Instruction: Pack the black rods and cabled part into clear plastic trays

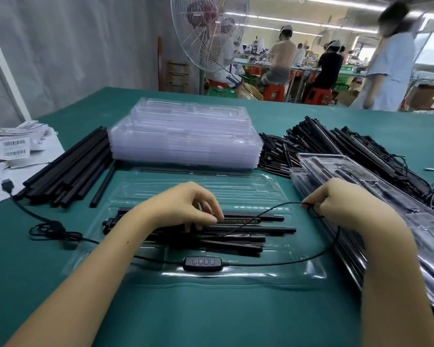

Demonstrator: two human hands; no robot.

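Observation:
A clear plastic tray (pixel 298 271) lies open on the green table in front of me. Several black rods (pixel 248 234) lie across its middle. My left hand (pixel 186 209) rests on these rods, its fingertips curled down and pressing one of them. My right hand (pixel 341 199) pinches a thin black cable (pixel 268 211) at the tray's right side. The cable loops down to a black inline controller (pixel 203 263) with small buttons at the tray's near edge, then runs left to a coiled bundle (pixel 53 230) and a USB plug (pixel 7 184).
A stack of empty clear trays (pixel 186 136) stands behind. Loose black rods (pixel 70 169) lie at the left, a heap of cabled black parts (pixel 336 146) at the right, filled trays (pixel 386 201) at the far right. Barcode labels (pixel 13 146) sit far left. A fan and people are beyond the table.

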